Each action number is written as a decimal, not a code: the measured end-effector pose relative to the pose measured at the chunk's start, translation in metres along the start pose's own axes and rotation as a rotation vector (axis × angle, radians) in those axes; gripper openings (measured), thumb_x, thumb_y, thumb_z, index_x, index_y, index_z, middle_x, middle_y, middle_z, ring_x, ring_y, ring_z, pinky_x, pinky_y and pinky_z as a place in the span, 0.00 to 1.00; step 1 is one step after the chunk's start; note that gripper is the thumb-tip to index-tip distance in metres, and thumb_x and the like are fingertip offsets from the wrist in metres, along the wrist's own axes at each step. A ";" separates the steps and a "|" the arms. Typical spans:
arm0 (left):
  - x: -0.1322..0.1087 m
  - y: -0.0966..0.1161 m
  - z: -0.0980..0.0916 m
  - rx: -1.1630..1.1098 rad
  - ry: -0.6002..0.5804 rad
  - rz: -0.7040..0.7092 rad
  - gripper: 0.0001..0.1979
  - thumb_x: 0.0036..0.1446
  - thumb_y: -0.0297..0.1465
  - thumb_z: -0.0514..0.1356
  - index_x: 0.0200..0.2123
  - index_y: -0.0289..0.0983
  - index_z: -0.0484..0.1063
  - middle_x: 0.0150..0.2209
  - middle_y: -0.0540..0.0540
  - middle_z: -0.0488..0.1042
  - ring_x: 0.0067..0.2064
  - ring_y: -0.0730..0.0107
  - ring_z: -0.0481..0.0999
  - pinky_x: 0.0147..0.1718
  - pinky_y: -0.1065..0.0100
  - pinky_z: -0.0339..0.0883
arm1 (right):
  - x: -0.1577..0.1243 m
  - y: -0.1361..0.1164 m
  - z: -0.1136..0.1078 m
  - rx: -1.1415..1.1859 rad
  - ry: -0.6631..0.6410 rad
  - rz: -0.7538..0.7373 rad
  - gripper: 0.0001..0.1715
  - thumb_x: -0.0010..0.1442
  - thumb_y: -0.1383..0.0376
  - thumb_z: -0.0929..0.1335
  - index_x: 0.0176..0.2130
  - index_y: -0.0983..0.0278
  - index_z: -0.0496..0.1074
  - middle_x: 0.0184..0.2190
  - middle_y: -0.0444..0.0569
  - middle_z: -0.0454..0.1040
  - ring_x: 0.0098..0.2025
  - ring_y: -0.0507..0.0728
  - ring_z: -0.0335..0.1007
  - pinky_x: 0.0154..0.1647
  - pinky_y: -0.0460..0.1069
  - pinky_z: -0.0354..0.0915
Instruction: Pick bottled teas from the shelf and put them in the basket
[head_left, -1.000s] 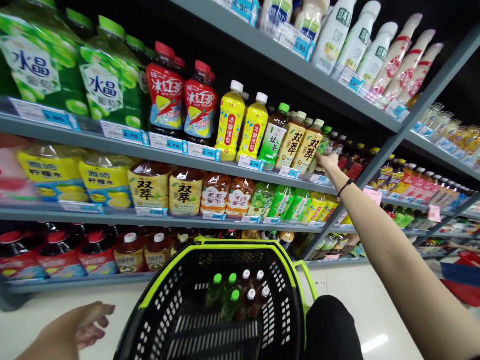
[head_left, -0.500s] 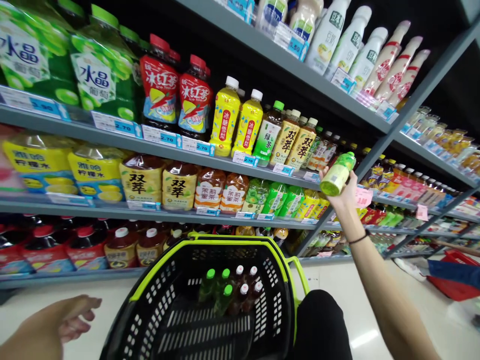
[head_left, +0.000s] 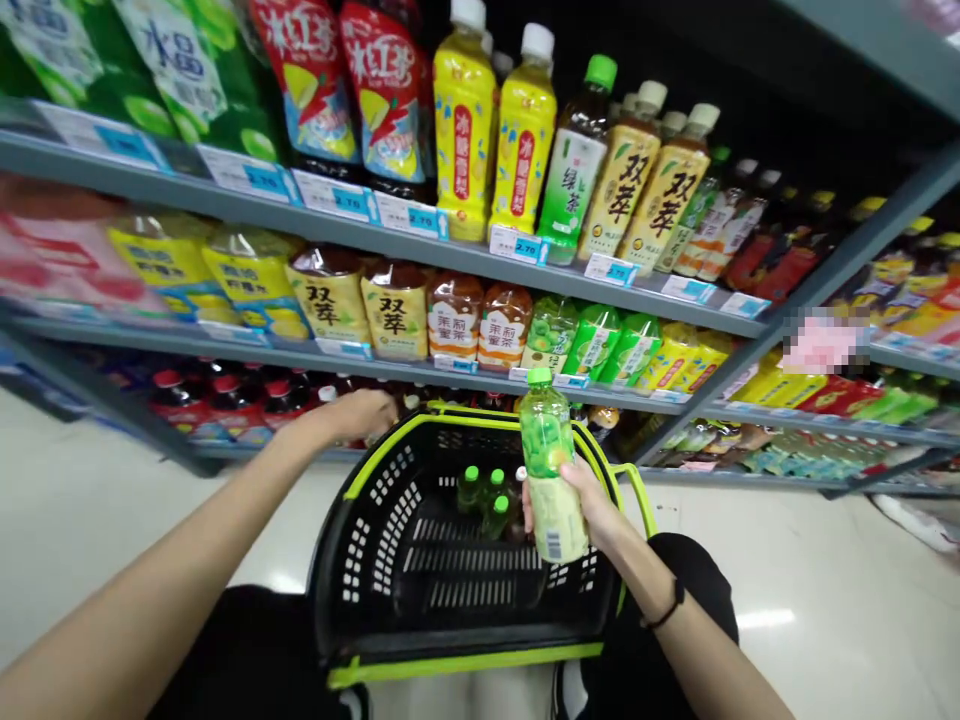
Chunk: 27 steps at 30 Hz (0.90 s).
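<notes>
My right hand [head_left: 581,503] grips the light, slippery green-capped plastic bottle [head_left: 546,440] around its middle; my left hand [head_left: 361,414] curls just beside the basket rim [head_left: 390,450].

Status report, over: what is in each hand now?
Right hand grips green-capped bottle above black-and-lime basket. Left hand empty, beside basket's far rim.

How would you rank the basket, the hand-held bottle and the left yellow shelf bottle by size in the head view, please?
Black shopping basket first.
Then, unranked, the green-capped bottle in the right hand and the left yellow bottle: they look alike, and nearness to the camera blurs it.
</notes>
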<state>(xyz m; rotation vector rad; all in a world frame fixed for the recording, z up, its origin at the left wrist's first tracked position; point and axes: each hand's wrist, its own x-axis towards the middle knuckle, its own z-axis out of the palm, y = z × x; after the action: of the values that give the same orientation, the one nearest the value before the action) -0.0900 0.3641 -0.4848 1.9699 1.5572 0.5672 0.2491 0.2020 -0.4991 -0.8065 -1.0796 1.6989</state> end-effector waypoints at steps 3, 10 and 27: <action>-0.010 0.055 0.012 -0.111 -0.119 0.190 0.16 0.65 0.43 0.63 0.44 0.38 0.82 0.43 0.51 0.84 0.46 0.67 0.81 0.53 0.68 0.70 | -0.003 0.004 0.003 -0.004 -0.092 -0.032 0.31 0.58 0.44 0.75 0.49 0.60 0.67 0.33 0.50 0.80 0.27 0.59 0.78 0.29 0.53 0.74; -0.057 0.133 0.055 -0.884 -0.469 0.513 0.36 0.54 0.51 0.72 0.60 0.37 0.75 0.58 0.37 0.78 0.59 0.53 0.79 0.61 0.52 0.70 | -0.016 0.017 0.009 0.015 -0.140 0.040 0.30 0.60 0.45 0.75 0.51 0.57 0.67 0.35 0.50 0.81 0.29 0.59 0.80 0.31 0.53 0.74; -0.082 0.153 0.052 -0.937 -0.104 0.421 0.34 0.54 0.39 0.74 0.62 0.36 0.70 0.53 0.40 0.78 0.50 0.58 0.80 0.49 0.59 0.74 | -0.011 0.029 0.018 -0.187 0.085 -0.106 0.33 0.54 0.54 0.81 0.53 0.57 0.70 0.52 0.52 0.79 0.54 0.62 0.77 0.58 0.57 0.71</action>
<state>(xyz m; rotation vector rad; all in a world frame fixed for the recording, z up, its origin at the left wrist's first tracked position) 0.0358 0.2506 -0.4224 1.5114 0.5865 1.0936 0.2271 0.1816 -0.5178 -0.9147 -1.2133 1.4775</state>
